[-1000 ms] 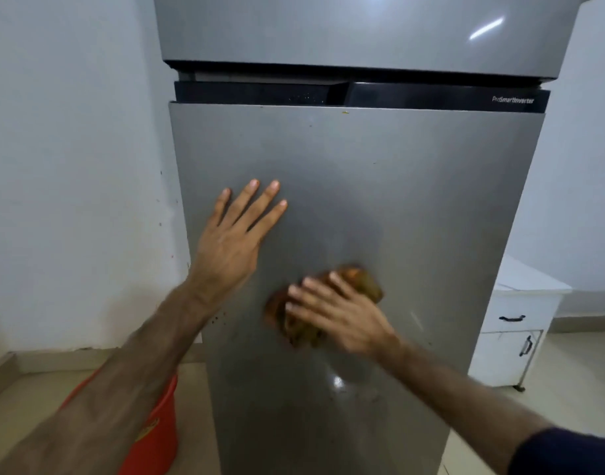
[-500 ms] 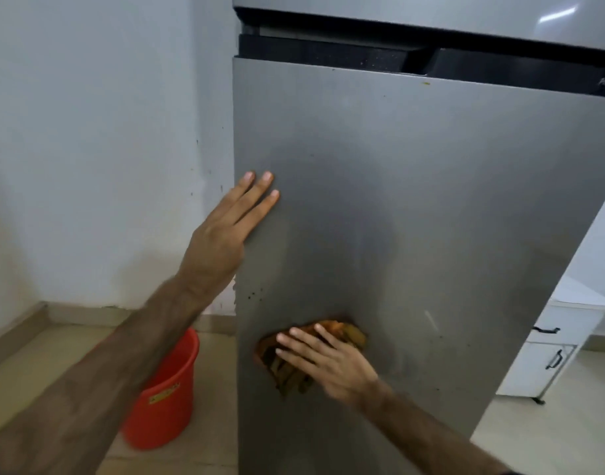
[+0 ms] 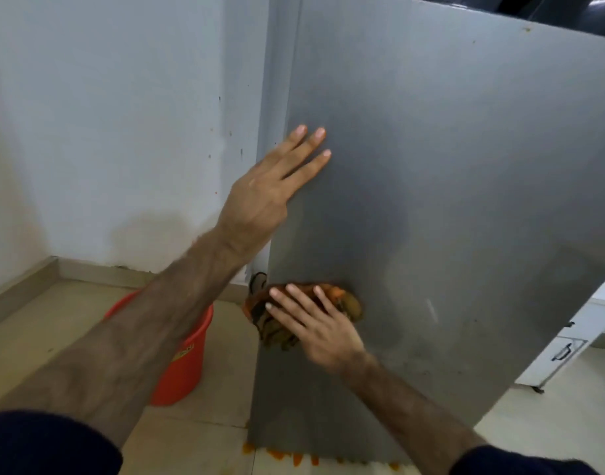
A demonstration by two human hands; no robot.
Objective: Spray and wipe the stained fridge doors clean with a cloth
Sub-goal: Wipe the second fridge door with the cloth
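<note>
The grey lower fridge door point(image 3: 448, 173) fills the right of the view, with faint smears low down. My left hand point(image 3: 270, 190) lies flat with straight fingers against the door's left edge. Lower down, my right hand point(image 3: 315, 323) presses an orange-brown stained cloth point(image 3: 345, 299) flat against the door near its left edge; the cloth bulges out past the edge on the left. Orange drips point(image 3: 287, 457) mark the door's bottom rim. No spray bottle is in view.
A red bucket point(image 3: 188, 358) stands on the tiled floor left of the fridge, partly behind my left forearm. A white wall point(image 3: 105, 132) with small specks is to the left. A white cabinet point(image 3: 561, 354) with black handles stands right of the fridge.
My right hand and the cloth have slid down and left across the door to its left edge. The view has dropped and turned left. My left hand stays flat on the door.
</note>
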